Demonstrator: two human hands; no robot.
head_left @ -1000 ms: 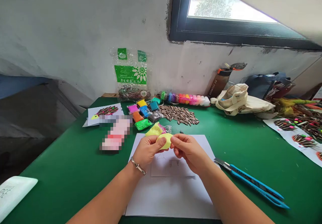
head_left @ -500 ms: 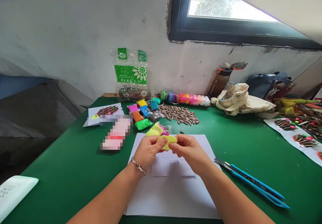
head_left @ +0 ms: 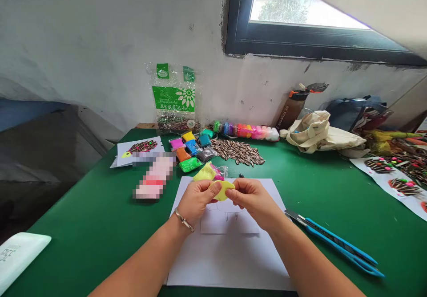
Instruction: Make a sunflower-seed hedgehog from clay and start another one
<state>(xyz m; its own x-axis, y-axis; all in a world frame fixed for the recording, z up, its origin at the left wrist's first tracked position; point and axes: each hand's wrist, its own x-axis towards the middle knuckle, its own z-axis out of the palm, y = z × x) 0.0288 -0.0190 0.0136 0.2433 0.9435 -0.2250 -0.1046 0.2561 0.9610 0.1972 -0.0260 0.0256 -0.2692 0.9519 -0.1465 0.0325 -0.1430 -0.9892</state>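
Note:
A flattened piece of yellow modelling clay (head_left: 223, 192) is pinched between my two hands, above the papers. My left hand (head_left: 199, 197), with a metal bangle at the wrist, grips its left side with the thumb on top. My right hand (head_left: 251, 198) holds its right edge between thumb and fingers. Below lies a small white sheet (head_left: 230, 225) with pencil lines, partly hidden by my hands. It rests on a larger white sheet (head_left: 230, 263). Just behind my hands is an opened packet of yellow clay (head_left: 204, 172) beside a magenta one.
Bagged coloured clay (head_left: 190, 164) and a heap of sunflower seeds (head_left: 238, 151) lie behind the papers. A blue utility knife (head_left: 343, 243) is at right, its blade near the sheet. A seed bag (head_left: 175, 105), a bottle (head_left: 290, 110) and a cloth bag (head_left: 316, 134) stand along the wall.
The yellow clay has turned slightly in my fingers and looks a little rounder. My right thumb has shifted slightly along it; both hands stay in the same place.

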